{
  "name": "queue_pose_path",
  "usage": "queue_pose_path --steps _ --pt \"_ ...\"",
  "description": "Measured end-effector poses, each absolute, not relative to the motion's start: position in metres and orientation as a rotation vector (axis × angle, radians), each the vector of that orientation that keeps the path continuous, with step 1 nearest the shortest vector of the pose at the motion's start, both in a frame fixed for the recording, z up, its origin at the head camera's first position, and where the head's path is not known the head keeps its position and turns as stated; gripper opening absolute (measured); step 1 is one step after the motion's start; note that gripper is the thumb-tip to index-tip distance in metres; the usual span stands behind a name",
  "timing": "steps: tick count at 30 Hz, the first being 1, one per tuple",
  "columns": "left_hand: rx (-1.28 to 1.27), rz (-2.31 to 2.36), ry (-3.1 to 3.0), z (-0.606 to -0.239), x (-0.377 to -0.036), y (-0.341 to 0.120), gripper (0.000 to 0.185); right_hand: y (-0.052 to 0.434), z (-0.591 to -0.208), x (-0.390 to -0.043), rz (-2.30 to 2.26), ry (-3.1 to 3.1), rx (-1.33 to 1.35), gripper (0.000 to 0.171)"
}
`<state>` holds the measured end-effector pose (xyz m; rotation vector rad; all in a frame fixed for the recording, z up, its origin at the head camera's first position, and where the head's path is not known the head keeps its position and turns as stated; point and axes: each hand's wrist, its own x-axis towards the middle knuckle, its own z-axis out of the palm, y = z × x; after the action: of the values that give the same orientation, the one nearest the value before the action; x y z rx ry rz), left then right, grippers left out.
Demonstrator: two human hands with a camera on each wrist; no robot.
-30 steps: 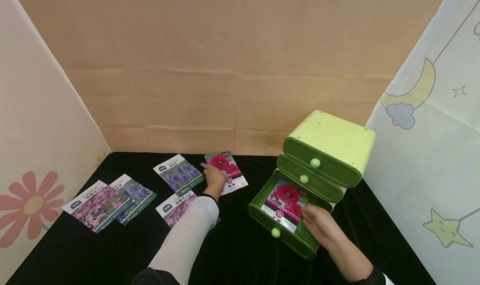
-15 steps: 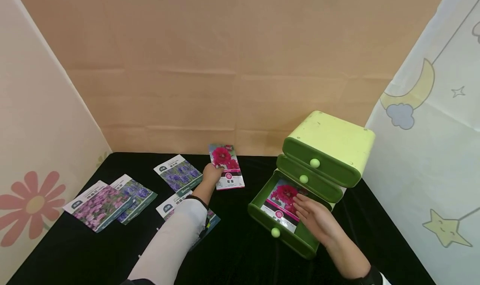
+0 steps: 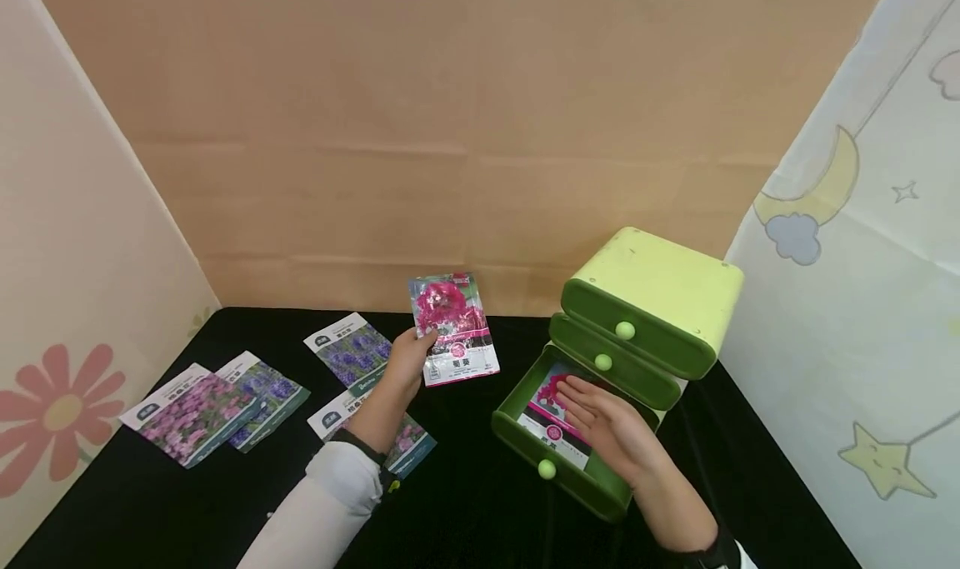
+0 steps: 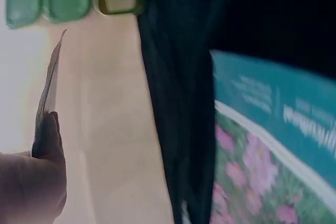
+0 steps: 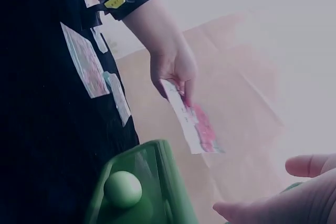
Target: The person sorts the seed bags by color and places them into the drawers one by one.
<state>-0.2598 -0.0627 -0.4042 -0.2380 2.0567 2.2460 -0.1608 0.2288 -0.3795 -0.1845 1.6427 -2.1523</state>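
Note:
My left hand pinches a red-flower seed packet by its left edge and holds it lifted above the black table; the right wrist view shows the same packet hanging from that left hand. In the left wrist view the packet appears edge-on above my thumb. My right hand lies flat with straight fingers over another red-flower packet inside the pulled-out bottom drawer of a green mini drawer chest.
Several purple-flower seed packets lie on the black cloth at left: one, another, a third, and one partly under my left forearm. Paper walls enclose the table on three sides. The chest's two upper drawers are closed.
My left hand has lifted the red-flower packet off the table and raised it upright. My right hand has slid leftward over the packet in the open drawer.

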Motion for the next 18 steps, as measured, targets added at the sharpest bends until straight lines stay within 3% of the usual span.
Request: queue_pose_path --steps 7,18 --pt "-0.117 2.261 1.898 -0.397 -0.217 -0.047 0.037 0.222 -0.379 -0.144 -2.145 1.485 -0.370 0.063" --pt "0.116 2.168 1.736 -0.391 -0.176 -0.044 0.043 0.215 -0.376 -0.139 -2.128 1.450 -0.387 0.064"
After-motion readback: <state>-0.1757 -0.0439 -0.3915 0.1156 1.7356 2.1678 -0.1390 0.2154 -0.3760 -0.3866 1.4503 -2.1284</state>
